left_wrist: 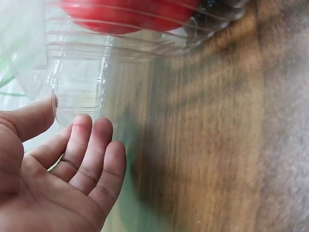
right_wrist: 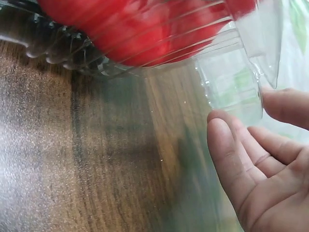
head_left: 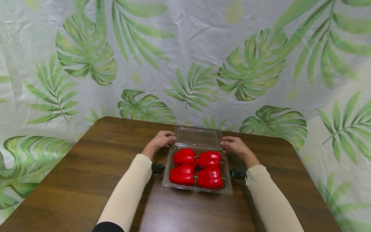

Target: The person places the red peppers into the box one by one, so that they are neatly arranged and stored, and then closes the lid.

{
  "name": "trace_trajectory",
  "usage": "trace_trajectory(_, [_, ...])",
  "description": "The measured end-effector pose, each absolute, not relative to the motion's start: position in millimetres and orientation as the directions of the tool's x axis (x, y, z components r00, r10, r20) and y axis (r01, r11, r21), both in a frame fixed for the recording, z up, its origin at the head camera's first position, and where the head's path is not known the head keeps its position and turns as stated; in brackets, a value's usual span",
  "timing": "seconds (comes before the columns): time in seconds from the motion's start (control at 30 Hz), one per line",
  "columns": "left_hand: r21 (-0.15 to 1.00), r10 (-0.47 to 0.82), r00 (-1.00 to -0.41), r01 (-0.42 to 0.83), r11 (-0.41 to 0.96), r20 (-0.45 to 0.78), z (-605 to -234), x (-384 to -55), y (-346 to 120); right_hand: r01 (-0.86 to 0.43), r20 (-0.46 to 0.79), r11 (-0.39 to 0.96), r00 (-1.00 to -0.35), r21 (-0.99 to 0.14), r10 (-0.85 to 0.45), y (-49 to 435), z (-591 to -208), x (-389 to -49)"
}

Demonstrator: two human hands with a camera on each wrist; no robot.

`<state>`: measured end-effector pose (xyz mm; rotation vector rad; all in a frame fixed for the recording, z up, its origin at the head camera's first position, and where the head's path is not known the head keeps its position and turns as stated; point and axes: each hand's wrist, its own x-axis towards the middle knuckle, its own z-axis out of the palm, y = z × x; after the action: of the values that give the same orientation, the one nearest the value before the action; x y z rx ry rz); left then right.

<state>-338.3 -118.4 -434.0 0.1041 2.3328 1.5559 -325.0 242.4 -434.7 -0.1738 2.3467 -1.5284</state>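
A clear plastic clamshell box point(head_left: 200, 190) lies on the table with its lid point(head_left: 197, 137) swung back toward the wall. Several red bell peppers point(head_left: 182, 175) with green stems fill its base in two rows. At the lid's left edge, my left hand point(head_left: 164, 139) pinches the rim; the left wrist view shows the thumb point(left_wrist: 36, 118) on one side and fingertips on the other. My right hand point(head_left: 234, 145) holds the opposite edge likewise, its thumb point(right_wrist: 287, 106) across the plastic from its fingers. Through the box wall, red pepper point(right_wrist: 140, 34) shows in the right wrist view.
The brown wooden table point(head_left: 116, 154) extends around the box. Behind it hangs a pale cloth point(head_left: 200, 42) printed with green leaves, close to the table's far edge. Dark wrist cameras point(head_left: 238, 174) sit near both sides of the box.
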Motion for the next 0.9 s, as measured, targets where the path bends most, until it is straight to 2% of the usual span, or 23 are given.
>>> trace_trajectory(0.33, [0.937, 0.24, -0.959, -0.063, 0.344, -0.152, -431.2, -337.5, -115.3, 0.109, -0.208, 0.347, -0.942, -0.932, -0.262, 244.2, -436.2, -321.7])
trace_trajectory(0.63, [0.962, 0.218, -0.97, -0.041, 0.269, -0.103, -427.9, -338.7, -114.7, 0.094, -0.143, 0.224, -0.966, -0.97, -0.215, 244.2, -434.6, -321.2])
trace_trajectory(0.9, [0.988, 0.159, -0.987, 0.038, 0.149, 0.014, -418.6, -343.8, -112.7, 0.038, -0.059, 0.119, -0.983, -0.992, -0.175, 240.7, -428.6, -321.4])
